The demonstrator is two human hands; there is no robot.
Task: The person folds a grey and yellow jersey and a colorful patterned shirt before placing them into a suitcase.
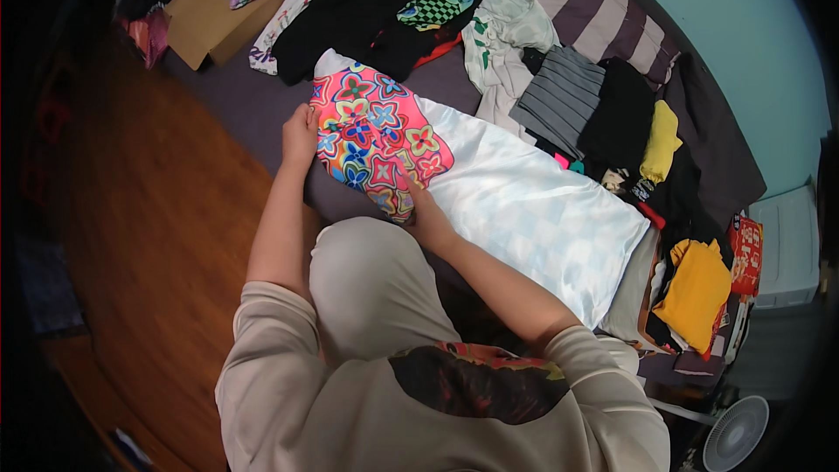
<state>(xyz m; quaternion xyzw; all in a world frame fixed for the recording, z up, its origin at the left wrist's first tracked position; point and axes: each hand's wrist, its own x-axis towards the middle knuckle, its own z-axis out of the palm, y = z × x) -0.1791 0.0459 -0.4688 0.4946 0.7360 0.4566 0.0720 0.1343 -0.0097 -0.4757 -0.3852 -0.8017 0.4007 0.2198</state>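
A garment with a white satiny body [524, 203] and a pink panel with a bright flower pattern [383, 134] lies before me on a dark sofa bed [255, 124]. My left hand [301, 134] grips the left edge of the pink panel. At the panel's lower right edge, my right hand [426, 216] pinches the fabric, thumb on top; its other fingers are hidden beneath. The white part stretches away to the right, past my right forearm.
Black clothes [347, 19] and a cardboard box [223, 6] lie at the back left. Further right are a white garment [505, 39], folded grey cloth [560, 95] and a striped cushion [590, 0]. Orange-yellow cloth [698, 295] sits near a small white fan [737, 436].
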